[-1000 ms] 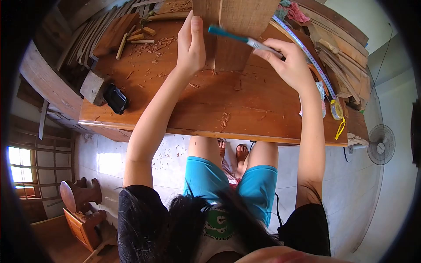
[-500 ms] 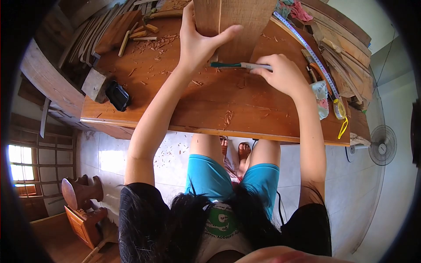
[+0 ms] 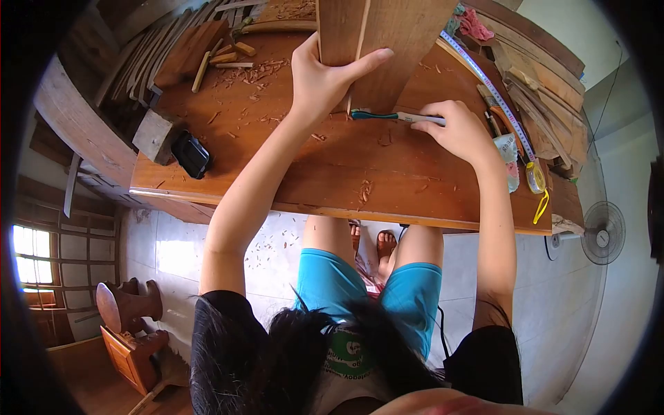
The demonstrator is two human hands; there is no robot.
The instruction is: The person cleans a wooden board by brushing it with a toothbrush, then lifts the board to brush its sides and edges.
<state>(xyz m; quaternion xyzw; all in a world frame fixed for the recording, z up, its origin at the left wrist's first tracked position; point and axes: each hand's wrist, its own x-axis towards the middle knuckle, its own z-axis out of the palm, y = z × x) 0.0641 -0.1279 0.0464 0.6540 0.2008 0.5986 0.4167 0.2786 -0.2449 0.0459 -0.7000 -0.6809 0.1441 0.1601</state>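
Note:
My left hand (image 3: 324, 77) is closed around the lower part of an upright wooden piece (image 3: 391, 59), thumb across its near side and fingers behind its left edge. A pale line runs down the near corner of this wood, and its upper end is out of view. My right hand (image 3: 456, 131) pinches one end of a slim green-and-grey stick (image 3: 375, 115), shaped like a toothbrush. Its dark green end points left, right by the foot of the wooden piece. Reddish wood shavings (image 3: 259, 75) lie on the brown table (image 3: 304, 176) around my left hand.
A wooden block (image 3: 156, 135) and a black tray (image 3: 191, 154) sit at the left. Wood strips (image 3: 142, 52) are stacked behind them. On the right lie an extended tape measure (image 3: 535, 178), a plastic packet (image 3: 508, 158) and more planks (image 3: 543, 104). A fan (image 3: 603, 233) stands beyond.
Both hands, the wooden piece and the green-and-grey stick have shifted slightly right and down in view. The wood looks slightly turned, its pale corner line showing more. Both grips stay the same.

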